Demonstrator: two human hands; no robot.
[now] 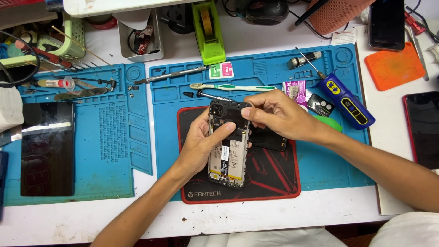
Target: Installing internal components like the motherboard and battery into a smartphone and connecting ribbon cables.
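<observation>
- An opened phone [227,144] with its back cover off stands near the middle of the frame, over a black-and-red pad [274,178].
- The left hand [203,142] cradles the phone from the left, its thumb pressed across the exposed battery.
- The right hand [274,114] reaches in from the right, its fingertips pinched together on the upper right corner of the phone.
- Two blue work mats: a large one [320,164] under the pad and a smaller one [114,137] to the left.
- Three more dark slabs lie flat: a tablet [48,148] at left, one phone [386,23] at upper right, one red-edged phone [423,128] at the right edge.
- One white-and-green toothbrush [233,87] lies above the hands.
- A small square green-and-pink packet [221,70] sits above the toothbrush; a purple-and-white sachet [292,89] lies beside the right hand.
- A blue-and-yellow electric screwdriver [347,103] lies at upper right, near an orange mat [393,66].
- A green tape dispenser [208,32] stands at top centre.
</observation>
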